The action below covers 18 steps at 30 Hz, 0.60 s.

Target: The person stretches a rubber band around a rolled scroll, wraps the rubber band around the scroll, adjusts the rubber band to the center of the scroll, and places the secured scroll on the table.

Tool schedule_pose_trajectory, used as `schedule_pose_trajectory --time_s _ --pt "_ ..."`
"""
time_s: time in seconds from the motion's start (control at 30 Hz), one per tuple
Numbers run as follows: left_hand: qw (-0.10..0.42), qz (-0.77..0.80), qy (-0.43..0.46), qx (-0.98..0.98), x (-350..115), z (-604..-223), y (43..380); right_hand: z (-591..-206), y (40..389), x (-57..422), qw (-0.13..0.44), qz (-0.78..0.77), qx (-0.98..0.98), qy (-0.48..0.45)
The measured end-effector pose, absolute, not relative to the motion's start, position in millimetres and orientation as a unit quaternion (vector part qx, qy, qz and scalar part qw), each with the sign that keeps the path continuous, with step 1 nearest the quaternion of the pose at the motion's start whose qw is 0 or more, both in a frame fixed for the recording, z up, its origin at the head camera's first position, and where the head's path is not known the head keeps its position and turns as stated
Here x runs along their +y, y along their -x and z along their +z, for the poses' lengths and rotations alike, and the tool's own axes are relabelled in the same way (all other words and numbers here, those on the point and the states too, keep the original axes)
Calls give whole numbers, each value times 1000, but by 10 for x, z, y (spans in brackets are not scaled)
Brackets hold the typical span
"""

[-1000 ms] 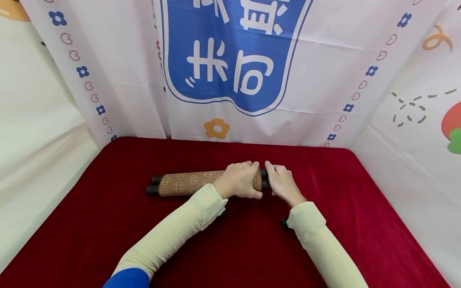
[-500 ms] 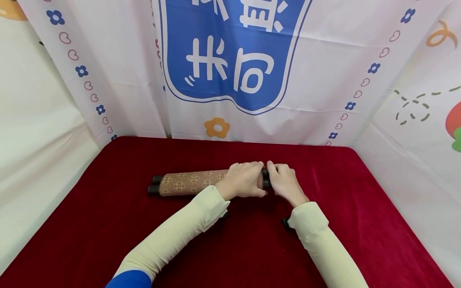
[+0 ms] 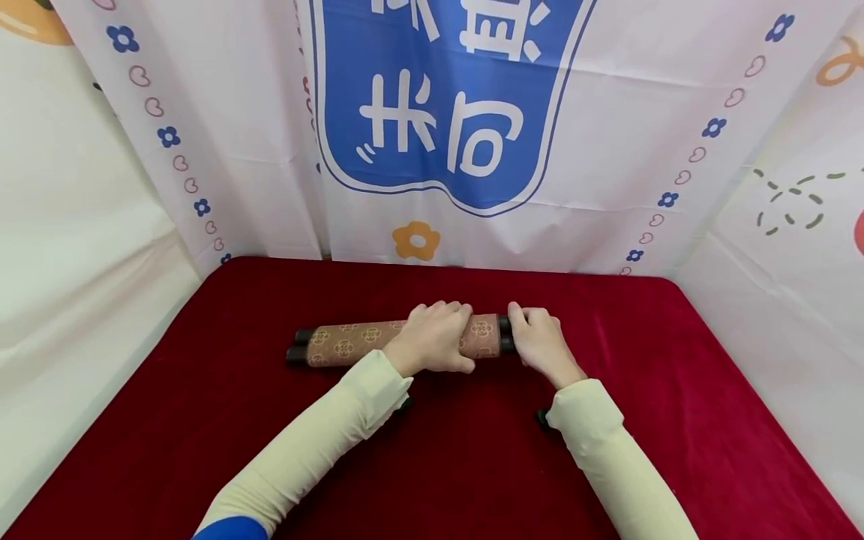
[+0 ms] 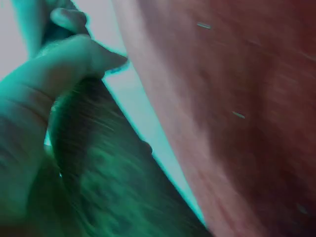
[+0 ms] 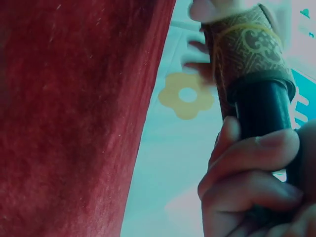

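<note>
A rolled scroll [image 3: 343,346] lies across the table, wrapped in brown cloth with gold flower motifs. Paired black roller ends stick out at both sides. My left hand [image 3: 432,337] grips the scroll from above right of its middle, fingers over the far side and thumb at the near side. At the right end, my right hand [image 3: 540,337] holds the black rods [image 5: 261,111], its fingers curled round them in the right wrist view. A thin yellowish line [image 5: 247,25] curves across the brown cloth there. The left wrist view is blurred and green-tinted, with the left thumb [image 4: 106,59] over the scroll [image 4: 118,163].
Dark red cloth [image 3: 472,465] covers the table. A white printed curtain [image 3: 607,150] with a blue sign and an orange flower [image 3: 415,241] stands along the back edge, with pale side walls [image 3: 74,210] left and right. Both forearms wear cream sleeves [image 3: 324,450].
My left hand has slid left along the scroll, baring the patterned cloth at its right end. The right hand keeps hold of the black rods. The head view has shifted slightly.
</note>
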<state>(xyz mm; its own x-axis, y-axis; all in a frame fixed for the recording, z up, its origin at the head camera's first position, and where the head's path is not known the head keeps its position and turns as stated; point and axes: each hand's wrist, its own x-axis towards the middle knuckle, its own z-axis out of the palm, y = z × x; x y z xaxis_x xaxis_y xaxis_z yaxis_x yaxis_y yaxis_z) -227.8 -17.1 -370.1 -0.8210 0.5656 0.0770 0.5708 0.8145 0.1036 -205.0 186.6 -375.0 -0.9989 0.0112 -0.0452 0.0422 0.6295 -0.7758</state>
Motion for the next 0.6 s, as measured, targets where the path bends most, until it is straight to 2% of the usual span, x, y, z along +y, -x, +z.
schedule_pose_trajectory --time_s 0.13,0.27,0.4,0.6 --pt "49 -71 324 -942 13 -3638 2227 -3734 2039 1847 18 -432 902 -9" --pt "53 -72 330 -940 144 -3686 2219 -3722 2032 1874 17 -434 901 -10" --pt "39 -77 311 -947 41 -3800 2247 -3741 2044 1921 17 -434 900 -17" --pt "-13 -63 272 -960 -305 -3792 2244 -3783 2069 1953 22 -441 897 -14"
